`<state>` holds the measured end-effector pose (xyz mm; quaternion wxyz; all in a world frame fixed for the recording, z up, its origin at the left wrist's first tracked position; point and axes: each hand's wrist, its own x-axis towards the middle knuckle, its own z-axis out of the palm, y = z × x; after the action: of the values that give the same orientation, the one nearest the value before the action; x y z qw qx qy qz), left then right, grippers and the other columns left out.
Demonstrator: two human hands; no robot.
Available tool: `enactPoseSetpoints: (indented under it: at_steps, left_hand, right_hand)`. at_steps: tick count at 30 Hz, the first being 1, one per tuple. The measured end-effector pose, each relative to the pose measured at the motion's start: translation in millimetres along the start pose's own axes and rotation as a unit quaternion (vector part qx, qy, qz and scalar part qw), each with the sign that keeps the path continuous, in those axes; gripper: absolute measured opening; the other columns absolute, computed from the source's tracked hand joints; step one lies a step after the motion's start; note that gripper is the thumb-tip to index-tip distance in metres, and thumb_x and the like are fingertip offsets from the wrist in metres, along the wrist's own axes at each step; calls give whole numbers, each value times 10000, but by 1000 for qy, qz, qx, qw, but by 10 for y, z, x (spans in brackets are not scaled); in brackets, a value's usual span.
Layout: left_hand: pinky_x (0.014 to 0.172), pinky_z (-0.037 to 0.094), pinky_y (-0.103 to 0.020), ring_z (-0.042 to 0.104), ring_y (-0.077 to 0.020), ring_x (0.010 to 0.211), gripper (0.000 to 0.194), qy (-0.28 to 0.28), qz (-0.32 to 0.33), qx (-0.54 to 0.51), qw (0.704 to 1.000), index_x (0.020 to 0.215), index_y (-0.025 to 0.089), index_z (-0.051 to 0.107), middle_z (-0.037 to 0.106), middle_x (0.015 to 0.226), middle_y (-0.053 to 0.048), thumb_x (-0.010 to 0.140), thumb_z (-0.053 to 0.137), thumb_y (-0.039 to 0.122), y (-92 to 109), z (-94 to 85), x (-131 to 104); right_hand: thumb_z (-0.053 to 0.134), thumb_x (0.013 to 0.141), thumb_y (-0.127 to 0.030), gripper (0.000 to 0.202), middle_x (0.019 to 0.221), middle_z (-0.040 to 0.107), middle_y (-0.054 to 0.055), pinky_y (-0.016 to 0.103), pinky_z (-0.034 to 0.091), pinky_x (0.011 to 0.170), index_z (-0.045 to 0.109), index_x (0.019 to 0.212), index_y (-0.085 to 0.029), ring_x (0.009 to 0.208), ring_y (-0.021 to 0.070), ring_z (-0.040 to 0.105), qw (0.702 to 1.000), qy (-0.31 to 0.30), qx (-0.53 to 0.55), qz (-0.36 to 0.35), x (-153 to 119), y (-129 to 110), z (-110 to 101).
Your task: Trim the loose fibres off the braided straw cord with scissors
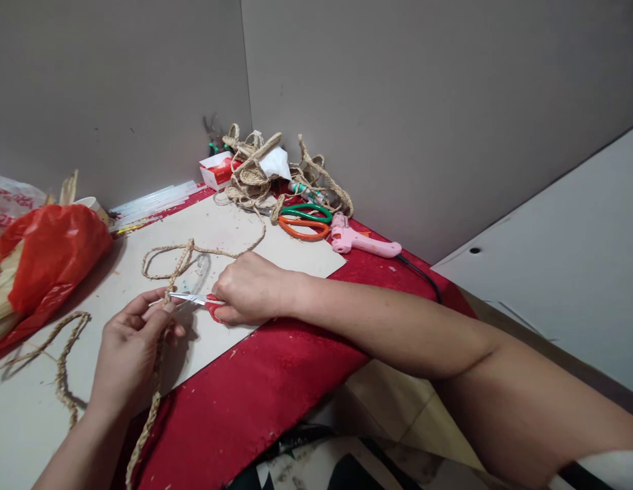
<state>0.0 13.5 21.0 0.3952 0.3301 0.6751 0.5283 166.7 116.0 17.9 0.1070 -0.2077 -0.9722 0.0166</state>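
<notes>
My left hand [135, 347] pinches a tan braided straw rope [178, 267] between thumb and fingers. One length hangs below that hand toward the front edge, while the other loops over the white board and runs back to a pile. In my right hand [252, 289] is a small pair of scissors [191, 297] with red handles. Their blade tips touch the rope right beside my left fingertips. Whether the blades are fully closed is too small to tell.
A tangled braided rope pile [252, 170] lies in the back corner with a red-and-white box [218, 170]. Larger green-and-orange scissors [305, 224] and a pink glue gun [365, 239] lie to its right. Clear glue sticks [156, 204] and a red plastic bag [66, 245] holding dry husks are left.
</notes>
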Motion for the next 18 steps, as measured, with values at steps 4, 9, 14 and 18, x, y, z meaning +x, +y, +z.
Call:
enactPoseSetpoints:
  at_steps: [4, 9, 14, 18]
  left_hand:
    - [405, 376, -144, 520, -95, 434, 414, 5, 0, -1, 1000, 1021, 187, 652, 627, 526, -1, 655, 775, 337, 0, -5, 5]
    - [431, 418, -159, 546, -85, 470, 394, -7, -17, -28, 999, 1009, 194, 670, 692, 699, -15, 644, 789, 282, 24, -28, 36]
    - [439, 432, -173, 541, -76, 485, 276, -40, -9, -51, 998, 914, 152, 697, 721, 860, -52, 665, 767, 250, 54, -45, 59]
    - [368, 381, -162, 501, -68, 449, 297, -13, -16, -47, 999, 903, 151, 707, 716, 803, -45, 636, 779, 260, 85, -23, 38]
  right_hand:
    - [504, 821, -380, 290, 726, 700, 74, 274, 193, 522, 708, 789, -176, 567, 128, 517, 1000, -3, 12, -4, -3, 19, -12]
    - [488, 834, -381, 297, 752, 703, 62, 281, 175, 526, 708, 808, -184, 558, 112, 489, 1000, -6, 22, 5, -11, 28, -65]
    - [477, 837, -401, 330, 760, 704, 70, 286, 171, 524, 708, 793, -169, 562, 114, 489, 999, -4, 16, 31, -9, 27, -116]
    - [488, 826, -371, 298, 764, 710, 67, 281, 172, 524, 710, 804, -173, 560, 114, 490, 999, -12, 15, 36, -3, 23, -118]
